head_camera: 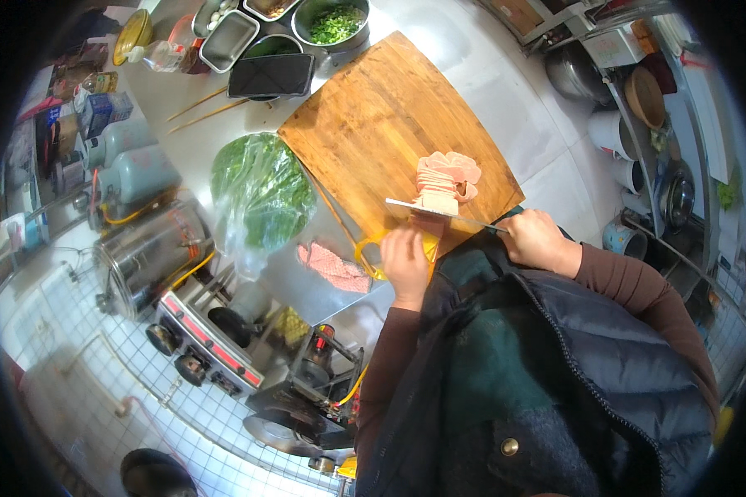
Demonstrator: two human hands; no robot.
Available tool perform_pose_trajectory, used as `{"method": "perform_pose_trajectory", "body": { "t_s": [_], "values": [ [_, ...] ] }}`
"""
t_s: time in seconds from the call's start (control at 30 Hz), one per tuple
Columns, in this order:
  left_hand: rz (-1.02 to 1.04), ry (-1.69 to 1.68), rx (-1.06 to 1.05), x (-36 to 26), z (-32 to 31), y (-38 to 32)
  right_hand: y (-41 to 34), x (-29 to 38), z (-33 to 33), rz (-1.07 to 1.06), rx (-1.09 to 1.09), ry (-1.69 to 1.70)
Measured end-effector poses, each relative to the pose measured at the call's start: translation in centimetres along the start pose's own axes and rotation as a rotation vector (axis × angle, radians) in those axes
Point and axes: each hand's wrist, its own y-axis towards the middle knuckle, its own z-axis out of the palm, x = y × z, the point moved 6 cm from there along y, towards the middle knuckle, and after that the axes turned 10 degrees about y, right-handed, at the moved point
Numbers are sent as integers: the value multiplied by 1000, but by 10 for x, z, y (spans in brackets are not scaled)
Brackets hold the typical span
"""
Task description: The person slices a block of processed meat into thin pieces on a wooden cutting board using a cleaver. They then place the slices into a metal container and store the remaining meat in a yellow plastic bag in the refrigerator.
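Observation:
Near the close edge of a wooden cutting board (373, 118) lies a stack of thin pink luncheon-meat slices (442, 180), some fanned at its far end. My right hand (539, 242) grips the handle of a knife (438, 212), whose blade stands on edge against the near end of the slices. My left hand (404, 255) rests on the uncut end of the meat (428, 227) just on the near side of the blade; its fingers are slightly blurred. A yellow wrapper (373, 248) lies around and under that hand.
Left of the board are a plastic bag of leafy greens (261, 192), a pink cloth (334, 268) and a thin stick. Beyond stand a phone (271, 76), metal containers and a pot of chopped greens (332, 26). A gas stove (208, 341) is at lower left.

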Motion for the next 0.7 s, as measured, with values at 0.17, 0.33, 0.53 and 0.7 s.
{"method": "perform_pose_trajectory", "body": {
  "t_s": [0.17,0.33,0.53,0.7],
  "values": [
    [-122,-19,130,11,10,26,3,-7,-17,-36,-48,104],
    [-98,-136,312,7,27,55,8,-14,-42,-16,44,390],
    [-350,-568,493,14,42,53,14,-23,-50,141,291,746],
    [-550,-1329,470,19,58,62,29,-22,-34,184,522,1105]
  ]
}}
